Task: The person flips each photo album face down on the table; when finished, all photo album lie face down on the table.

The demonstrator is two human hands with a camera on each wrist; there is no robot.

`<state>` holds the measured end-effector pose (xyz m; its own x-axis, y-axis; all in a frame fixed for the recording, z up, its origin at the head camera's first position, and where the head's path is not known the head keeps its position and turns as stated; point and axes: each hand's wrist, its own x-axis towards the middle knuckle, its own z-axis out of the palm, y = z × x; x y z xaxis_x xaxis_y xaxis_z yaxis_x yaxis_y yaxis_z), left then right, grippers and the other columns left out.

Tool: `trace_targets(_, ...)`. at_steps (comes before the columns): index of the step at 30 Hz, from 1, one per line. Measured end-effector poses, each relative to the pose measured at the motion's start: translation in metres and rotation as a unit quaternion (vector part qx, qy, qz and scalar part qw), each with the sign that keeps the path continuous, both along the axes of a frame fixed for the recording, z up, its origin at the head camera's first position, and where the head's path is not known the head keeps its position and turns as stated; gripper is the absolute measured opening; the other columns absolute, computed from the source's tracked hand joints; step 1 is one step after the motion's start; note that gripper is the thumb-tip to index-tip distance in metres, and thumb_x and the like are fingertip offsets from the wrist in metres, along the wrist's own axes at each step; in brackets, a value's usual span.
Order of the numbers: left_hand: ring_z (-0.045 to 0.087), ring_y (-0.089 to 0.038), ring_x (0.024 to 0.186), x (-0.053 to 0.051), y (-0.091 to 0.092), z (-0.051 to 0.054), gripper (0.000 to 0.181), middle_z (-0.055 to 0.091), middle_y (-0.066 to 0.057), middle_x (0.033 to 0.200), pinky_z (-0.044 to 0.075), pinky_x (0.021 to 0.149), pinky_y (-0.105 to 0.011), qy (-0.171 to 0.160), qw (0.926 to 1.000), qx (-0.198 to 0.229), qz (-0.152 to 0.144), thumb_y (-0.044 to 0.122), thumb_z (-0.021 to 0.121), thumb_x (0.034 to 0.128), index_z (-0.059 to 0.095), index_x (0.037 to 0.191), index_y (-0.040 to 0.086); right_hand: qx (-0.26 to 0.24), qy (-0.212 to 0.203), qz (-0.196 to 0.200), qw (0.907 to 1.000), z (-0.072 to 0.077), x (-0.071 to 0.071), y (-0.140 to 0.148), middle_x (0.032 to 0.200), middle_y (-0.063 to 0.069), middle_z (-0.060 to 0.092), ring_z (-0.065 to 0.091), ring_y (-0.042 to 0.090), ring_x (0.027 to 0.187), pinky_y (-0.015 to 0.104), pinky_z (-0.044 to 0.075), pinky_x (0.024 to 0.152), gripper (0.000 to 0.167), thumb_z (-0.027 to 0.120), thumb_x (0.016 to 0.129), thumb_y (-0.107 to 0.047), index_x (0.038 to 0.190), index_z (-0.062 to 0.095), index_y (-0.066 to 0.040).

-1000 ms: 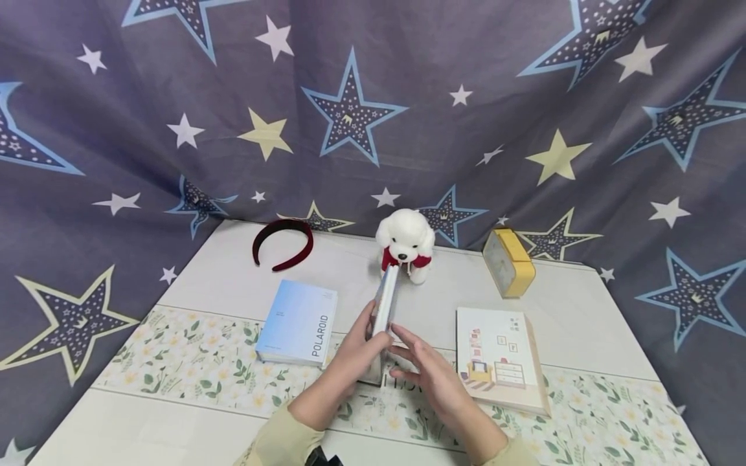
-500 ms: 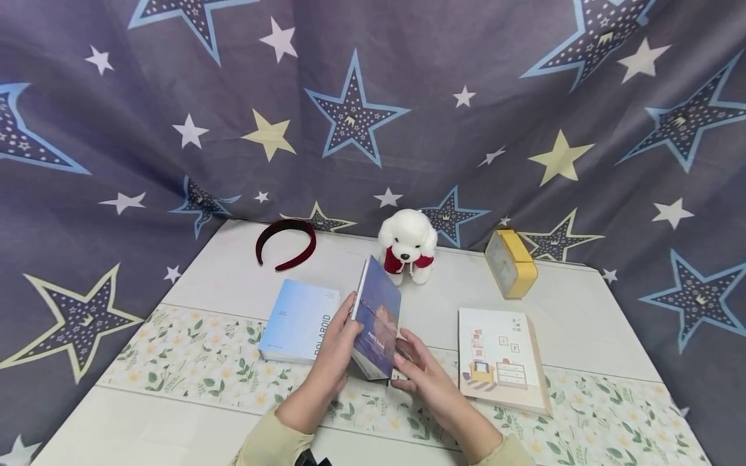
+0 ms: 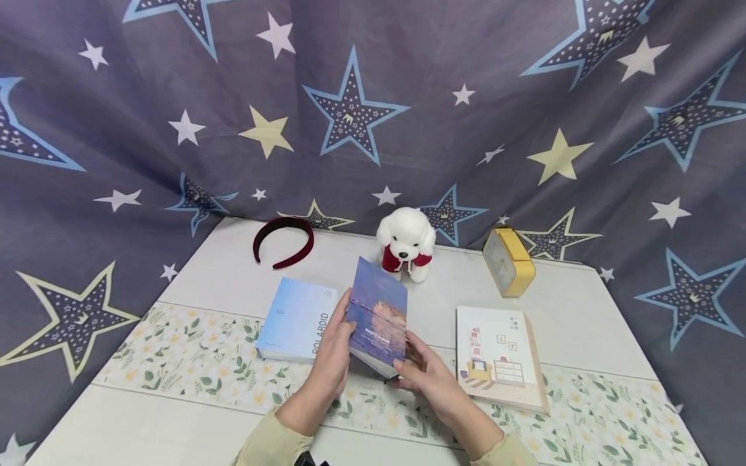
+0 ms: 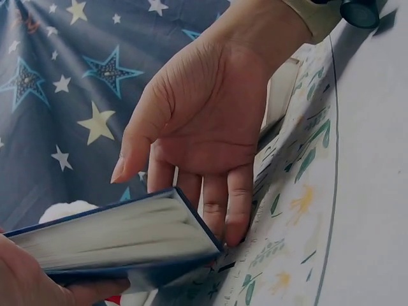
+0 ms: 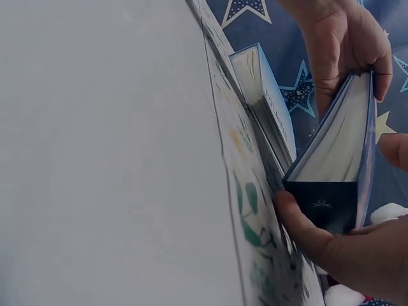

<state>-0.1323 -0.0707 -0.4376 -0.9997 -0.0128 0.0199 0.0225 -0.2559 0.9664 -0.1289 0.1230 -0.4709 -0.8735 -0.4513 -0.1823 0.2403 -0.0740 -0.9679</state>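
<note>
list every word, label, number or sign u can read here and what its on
"PHOTO ALBUM": the purple-blue album
"POLAROID": the light blue book
Too small to read: finer print on both covers, characters on the white book, the emblem on the album's spine
Too blurred: reddish marks on the star curtain, left wrist view

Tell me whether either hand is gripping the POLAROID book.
No, the POLAROID book lies on the table, while the left hand and right hand hold the photo album.
</note>
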Motion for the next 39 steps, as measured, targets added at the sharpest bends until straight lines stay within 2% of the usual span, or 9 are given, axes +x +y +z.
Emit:
trace_targets(6, 0.013, -0.036, 0.146, 0.002, -0.003, -0.004, 0.060, 0.011, -0.004, 0.163, 0.013, 0.110, -0.068, -0.025, 0.9986, 0.046, -0.014, 0.008, 0.025, 0.0999, 0.019, 0.157, 0.026, -0.016, 0.003, -0.013, 0.9998, 0.000, 0.002, 0.006, 0.154, 0.029, 0.023, 0.046, 0.035, 0.129, 0.046, 0.051, 0.093, 0.073, 0.056, 0.100, -0.017, 0.156, 0.010, -0.008)
trace_targets(10, 0.018, -0.040, 0.144, 0.002, -0.004, -0.009, 0.059, 0.012, -0.006, 0.163, 0.017, 0.105, -0.073, -0.035, 0.9984, 0.040, -0.019, 0.010, 0.026, 0.1005, 0.020, 0.157, 0.027, -0.005, 0.018, -0.022, 0.9996, 0.000, 0.003, 0.010, 0.155, 0.028, 0.022, 0.044, 0.037, 0.131, 0.045, 0.051, 0.094, 0.074, 0.057, 0.099, -0.016, 0.156, 0.011, -0.008)
trace_targets(15, 0.037, -0.040, 0.134, 0.002, -0.006, -0.013, 0.059, 0.019, -0.009, 0.161, 0.042, 0.099, -0.055, -0.037, 0.9987, 0.012, -0.032, 0.007, 0.031, 0.1009, 0.020, 0.157, 0.023, 0.025, 0.035, -0.032, 0.9985, -0.001, 0.005, 0.016, 0.157, 0.026, 0.017, 0.037, 0.041, 0.135, 0.038, 0.050, 0.096, 0.079, 0.060, 0.097, -0.019, 0.157, 0.010, -0.009)
trace_targets(18, 0.040, -0.034, 0.133, 0.002, -0.007, -0.015, 0.062, 0.021, -0.009, 0.160, 0.048, 0.096, -0.039, -0.040, 0.9985, -0.005, -0.038, 0.003, 0.036, 0.0996, 0.020, 0.157, 0.020, 0.039, 0.042, -0.043, 0.9974, -0.001, 0.006, 0.018, 0.158, 0.025, 0.015, 0.037, 0.042, 0.135, 0.036, 0.050, 0.095, 0.078, 0.061, 0.096, -0.018, 0.157, 0.013, -0.010)
trace_targets(24, 0.023, -0.024, 0.145, 0.001, -0.007, -0.019, 0.066, 0.021, -0.009, 0.160, 0.031, 0.107, -0.021, -0.022, 0.9982, -0.033, -0.045, -0.005, 0.041, 0.0959, 0.020, 0.156, 0.011, 0.086, 0.087, -0.071, 0.9900, 0.001, 0.008, 0.021, 0.158, 0.022, 0.019, 0.032, 0.040, 0.139, 0.039, 0.039, 0.106, 0.077, 0.065, 0.094, -0.017, 0.156, 0.020, -0.010)
trace_targets(27, 0.024, -0.026, 0.144, 0.001, -0.006, -0.021, 0.066, 0.021, -0.013, 0.160, 0.029, 0.109, -0.024, -0.013, 0.9971, -0.057, -0.050, -0.007, 0.042, 0.0960, 0.018, 0.156, 0.006, 0.121, 0.119, -0.080, 0.9822, 0.002, 0.009, 0.023, 0.158, 0.019, 0.022, 0.031, 0.039, 0.140, 0.042, 0.032, 0.109, 0.077, 0.066, 0.093, -0.020, 0.156, 0.022, -0.011)
trace_targets(30, 0.026, -0.030, 0.143, 0.002, -0.006, -0.022, 0.066, 0.021, -0.017, 0.159, 0.028, 0.111, -0.031, -0.011, 0.9940, -0.093, -0.056, -0.006, 0.043, 0.0962, 0.015, 0.155, 0.003, 0.146, 0.136, -0.079, 0.9768, 0.002, 0.009, 0.025, 0.159, 0.016, 0.022, 0.038, 0.039, 0.136, 0.045, 0.033, 0.109, 0.076, 0.065, 0.094, -0.022, 0.156, 0.022, -0.011)
trace_targets(34, 0.021, -0.032, 0.145, 0.001, -0.005, -0.025, 0.068, 0.019, -0.019, 0.159, 0.019, 0.116, -0.042, -0.018, 0.9881, -0.134, -0.073, -0.005, 0.045, 0.0959, 0.011, 0.155, 0.001, 0.164, 0.135, -0.080, 0.9739, 0.001, 0.009, 0.028, 0.159, 0.014, 0.023, 0.046, 0.038, 0.131, 0.047, 0.035, 0.108, 0.076, 0.065, 0.094, -0.021, 0.156, 0.022, -0.012)
trace_targets(39, 0.010, -0.031, 0.147, 0.000, -0.005, -0.029, 0.073, 0.012, -0.018, 0.161, 0.009, 0.118, -0.044, -0.024, 0.9823, -0.161, -0.093, -0.003, 0.047, 0.0952, 0.007, 0.156, 0.001, 0.182, 0.136, -0.079, 0.9707, -0.001, 0.007, 0.031, 0.157, 0.015, 0.025, 0.047, 0.037, 0.130, 0.046, 0.037, 0.106, 0.075, 0.064, 0.095, -0.019, 0.156, 0.022, -0.011)
